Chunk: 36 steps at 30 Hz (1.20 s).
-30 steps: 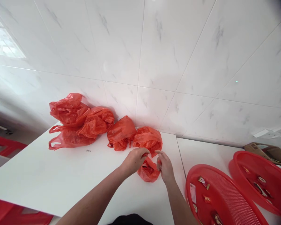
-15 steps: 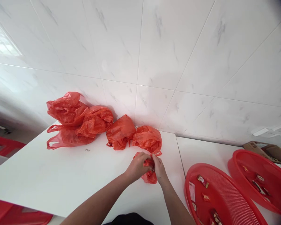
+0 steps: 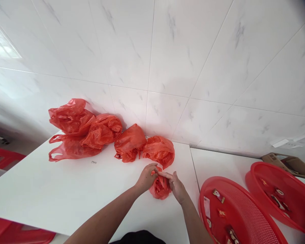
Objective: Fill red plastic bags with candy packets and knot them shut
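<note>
A small bunched red plastic bag (image 3: 160, 190) sits on the white table in front of me. My left hand (image 3: 146, 177) pinches the gathered top of this bag, and a bit of red plastic shows between its fingers. My right hand (image 3: 176, 186) is at the bag's right side. Its index finger stretches across the top to the left fingertips, and its thumb stands up and apart. The lower right fingers are partly hidden beside the bag. Just behind lies another bunched red bag (image 3: 159, 149), close to the wall.
More red plastic bags (image 3: 130, 142) lie along the wall, with a pile of bags (image 3: 73, 118) at the left. To the right stand a large red basket (image 3: 259, 217) and a second red basket (image 3: 254, 169), both holding small wrapped items. A cardboard box (image 3: 271, 157) lies behind them.
My right hand has shifted slightly right and its index finger now extends toward the left fingers. The bag's top is gathered more tightly, and its body looks rounder.
</note>
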Available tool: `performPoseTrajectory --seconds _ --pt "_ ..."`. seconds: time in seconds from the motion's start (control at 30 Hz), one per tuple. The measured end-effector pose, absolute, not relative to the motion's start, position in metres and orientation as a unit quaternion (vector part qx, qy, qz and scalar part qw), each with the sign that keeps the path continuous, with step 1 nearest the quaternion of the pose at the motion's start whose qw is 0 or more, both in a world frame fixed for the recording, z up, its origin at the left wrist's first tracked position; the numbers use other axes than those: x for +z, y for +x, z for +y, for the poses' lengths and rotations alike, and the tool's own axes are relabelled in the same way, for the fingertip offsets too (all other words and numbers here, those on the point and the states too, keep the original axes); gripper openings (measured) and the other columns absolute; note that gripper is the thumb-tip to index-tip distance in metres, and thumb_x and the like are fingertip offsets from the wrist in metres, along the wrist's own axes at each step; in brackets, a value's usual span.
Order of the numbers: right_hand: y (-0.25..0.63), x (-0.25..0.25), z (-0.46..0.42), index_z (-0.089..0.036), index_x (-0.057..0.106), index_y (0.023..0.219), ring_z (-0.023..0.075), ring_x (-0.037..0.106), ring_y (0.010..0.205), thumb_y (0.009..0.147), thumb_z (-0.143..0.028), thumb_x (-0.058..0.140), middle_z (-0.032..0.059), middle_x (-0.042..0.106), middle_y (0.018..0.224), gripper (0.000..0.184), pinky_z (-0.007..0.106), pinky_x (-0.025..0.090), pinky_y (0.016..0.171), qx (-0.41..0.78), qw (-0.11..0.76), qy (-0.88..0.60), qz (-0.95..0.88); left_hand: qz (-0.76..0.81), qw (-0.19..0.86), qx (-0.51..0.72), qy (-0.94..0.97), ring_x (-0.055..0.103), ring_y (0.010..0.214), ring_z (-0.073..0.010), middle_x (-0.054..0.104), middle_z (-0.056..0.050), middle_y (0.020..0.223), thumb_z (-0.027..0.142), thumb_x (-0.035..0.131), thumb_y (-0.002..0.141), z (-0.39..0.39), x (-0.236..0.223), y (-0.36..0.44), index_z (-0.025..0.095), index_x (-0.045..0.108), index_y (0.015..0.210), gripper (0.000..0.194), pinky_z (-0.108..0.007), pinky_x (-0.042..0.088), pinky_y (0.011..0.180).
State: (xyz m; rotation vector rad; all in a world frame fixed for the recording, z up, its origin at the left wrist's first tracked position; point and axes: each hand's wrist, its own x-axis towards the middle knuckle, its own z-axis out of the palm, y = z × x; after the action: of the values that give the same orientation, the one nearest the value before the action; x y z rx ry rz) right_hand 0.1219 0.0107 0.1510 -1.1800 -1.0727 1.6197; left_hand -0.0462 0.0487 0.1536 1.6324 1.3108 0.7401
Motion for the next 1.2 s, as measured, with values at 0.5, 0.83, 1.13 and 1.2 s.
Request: performPoseTrajectory --seconds 0.5,0.83,1.13,1.2 --pt "0.115 0.128 0.016 -0.023 0.062 0.076 0.0135 0.046 0.053 0.071 -0.026 0.055 -0.0035 0.056 0.058 0.010 0.026 0.034 0.052 0.458 0.389 -0.645 -0.473 0.542 0.465 0.249 0.654 0.051 0.068 -0.0139 0.057 0.003 0.070 0.022 0.047 0.075 0.037 0.147 -0.045 0.020 0.050 0.070 0.006 -0.024 0.038 0.062" --pt "0.112 0.152 0.024 -0.019 0.065 0.099 0.0201 0.063 0.086 0.071 -0.028 0.053 0.0060 0.070 0.095 0.032 0.031 0.048 0.077 0.556 0.460 -0.550 -0.420 0.527 0.429 0.284 0.676 0.057 0.076 -0.0149 0.062 0.002 0.078 0.023 0.048 0.078 0.038 0.159 -0.044 0.021 0.056 0.076 0.009 -0.026 0.045 0.071" --pt "0.152 0.102 0.021 -0.021 0.063 0.080 0.0230 0.059 0.089 0.069 -0.027 0.056 0.0055 0.067 0.087 0.015 0.036 0.044 0.084 0.416 0.450 -0.701 -0.364 0.570 0.327 0.233 0.717 0.054 0.094 -0.0207 0.061 -0.004 0.091 0.010 0.056 0.072 0.043 0.137 -0.097 0.021 0.060 0.069 0.012 -0.034 0.041 0.087" --pt "0.164 0.084 0.011 -0.022 0.061 0.073 0.0248 0.059 0.091 0.068 -0.024 0.054 0.0062 0.066 0.085 0.009 0.039 0.042 0.087 0.382 0.426 -0.741 -0.351 0.602 0.308 0.207 0.707 0.055 0.093 -0.0211 0.061 -0.004 0.091 0.010 0.055 0.072 0.037 0.122 -0.121 0.020 0.059 0.070 0.012 -0.035 0.041 0.085"
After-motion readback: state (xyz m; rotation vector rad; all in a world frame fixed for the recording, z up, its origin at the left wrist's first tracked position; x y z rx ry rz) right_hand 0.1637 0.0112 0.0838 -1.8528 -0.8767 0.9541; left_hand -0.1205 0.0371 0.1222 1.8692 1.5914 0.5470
